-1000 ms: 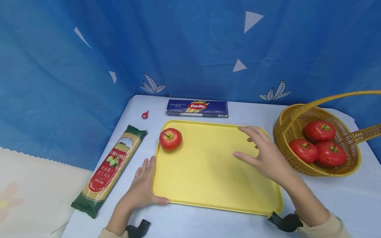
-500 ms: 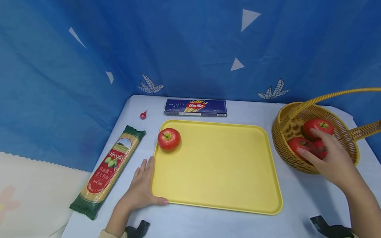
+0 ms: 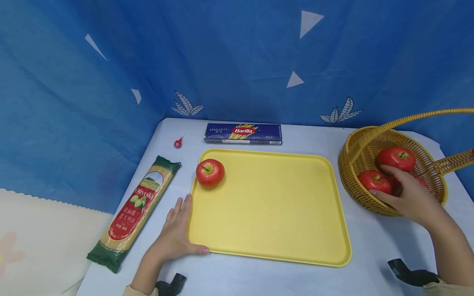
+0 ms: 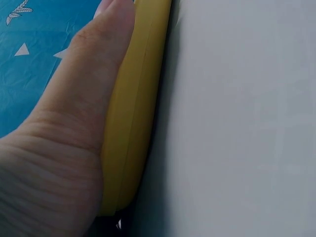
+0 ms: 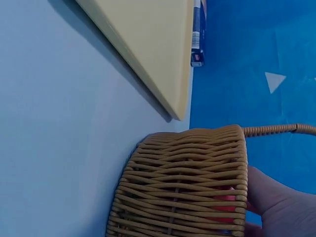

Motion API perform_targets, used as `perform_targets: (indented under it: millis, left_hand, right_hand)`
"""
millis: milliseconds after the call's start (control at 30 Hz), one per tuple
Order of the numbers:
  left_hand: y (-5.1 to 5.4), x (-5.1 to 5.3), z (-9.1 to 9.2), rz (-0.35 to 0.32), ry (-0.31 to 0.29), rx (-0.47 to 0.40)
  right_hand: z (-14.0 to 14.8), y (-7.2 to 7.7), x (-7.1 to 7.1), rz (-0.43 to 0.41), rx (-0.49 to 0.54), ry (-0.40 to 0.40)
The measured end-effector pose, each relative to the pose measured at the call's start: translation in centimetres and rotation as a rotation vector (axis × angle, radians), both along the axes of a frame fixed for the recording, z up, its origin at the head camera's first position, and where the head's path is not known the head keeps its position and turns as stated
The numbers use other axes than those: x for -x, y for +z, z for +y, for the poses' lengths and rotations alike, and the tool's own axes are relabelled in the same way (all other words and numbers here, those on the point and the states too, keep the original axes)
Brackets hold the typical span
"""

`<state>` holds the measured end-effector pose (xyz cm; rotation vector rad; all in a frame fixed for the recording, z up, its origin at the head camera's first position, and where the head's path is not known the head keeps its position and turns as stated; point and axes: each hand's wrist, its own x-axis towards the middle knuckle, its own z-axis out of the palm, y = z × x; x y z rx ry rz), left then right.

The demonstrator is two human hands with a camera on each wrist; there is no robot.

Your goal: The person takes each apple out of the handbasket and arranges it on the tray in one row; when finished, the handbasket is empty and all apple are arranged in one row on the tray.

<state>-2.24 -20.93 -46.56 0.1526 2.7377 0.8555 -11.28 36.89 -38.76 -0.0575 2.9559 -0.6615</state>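
Note:
Flat at the yellow tray's [image 3: 270,205] near left corner lies my left hand [image 3: 173,240], its straight fingers along the left side and thumb on the front edge. In the left wrist view, the thumb [image 4: 81,79] presses beside the tray's rim [image 4: 131,113]. A red apple [image 3: 210,173] sits in the tray's far left corner. My right hand [image 3: 418,201] reaches into the wicker basket [image 3: 346,172], thumb and fingers round the front left apple [image 3: 374,181]. A second apple [image 3: 396,158] is behind it; the hand mostly covers a third [image 3: 422,181].
Behind the tray lies a blue spaghetti box [image 3: 242,134], with a small red lollipop [image 3: 178,143] to its left. A long pasta packet [image 3: 135,211] lies slanted left of the tray. The basket's tall handle [image 3: 426,116] arches over its right side. A blue curtain [image 3: 237,61] hangs behind.
My right hand has moved right from over the tray into the basket, and its fingers have closed round the front left apple. The left hand has stayed at the tray's corner.

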Motion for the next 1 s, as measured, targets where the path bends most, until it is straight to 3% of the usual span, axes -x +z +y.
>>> perform_targets:
  millis: [200, 400, 700, 867, 1000]
  left_hand:
    - [0.1, 0.0, 0.0, -0.003, 0.001, -0.005]
    - [0.0, 0.0, 0.0, -0.008, 0.006, -0.002]
    - [-0.1, 0.1, -0.1, -0.013, 0.014, 0.003]
    - [-0.1, 0.0, -0.1, -0.005, 0.008, -0.013]
    - [-0.1, 0.0, -0.1, -0.004, 0.009, -0.017]
  right_hand:
    - [0.1, 0.1, 1.0, -0.080, -0.052, -0.004]
    - [-0.2, 0.1, 1.7, -0.107, -0.138, -0.013]
    - [-0.2, -0.4, 2.7, -0.208, -0.121, 0.000]
    - [-0.4, -0.7, 2.6, -0.156, -0.118, -0.014]
    - [-0.7, -0.4, 2.2, -0.096, -0.127, -0.082]
